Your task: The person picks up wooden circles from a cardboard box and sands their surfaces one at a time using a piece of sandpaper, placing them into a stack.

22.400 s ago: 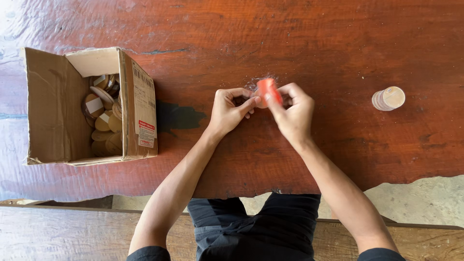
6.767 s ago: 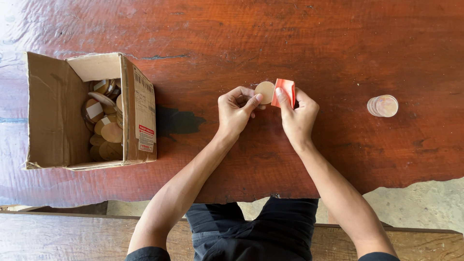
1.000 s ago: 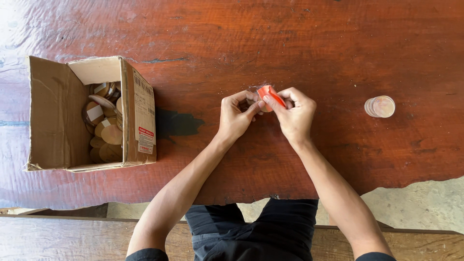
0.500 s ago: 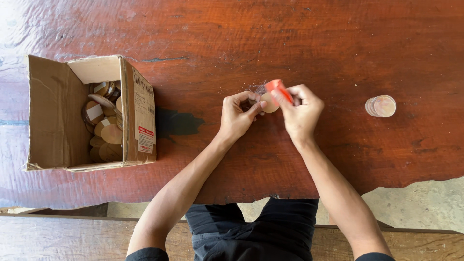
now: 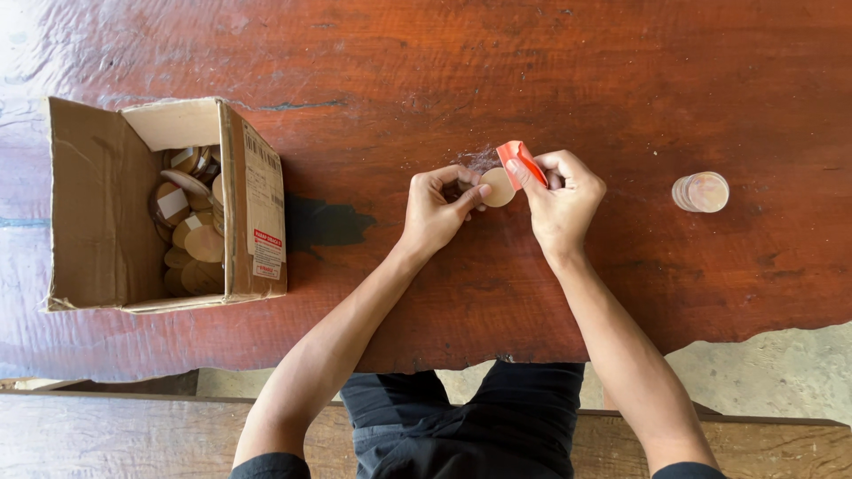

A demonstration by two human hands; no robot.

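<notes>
Craft workbench: wooden table (image 5: 621, 80), box of discs (image 5: 191, 222)

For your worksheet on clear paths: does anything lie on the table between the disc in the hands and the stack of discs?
Nothing visible does: bare table separates the held disc from the stack.

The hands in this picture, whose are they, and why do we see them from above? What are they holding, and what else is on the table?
The camera sits on a person's head and looks down, so these are that person's own hands. The left hand pinches a small round disc. The right hand holds a folded red piece against it. They work over a reddish wooden table. On the left stands an open box with more discs inside. On the right is a small stack of discs.
</notes>
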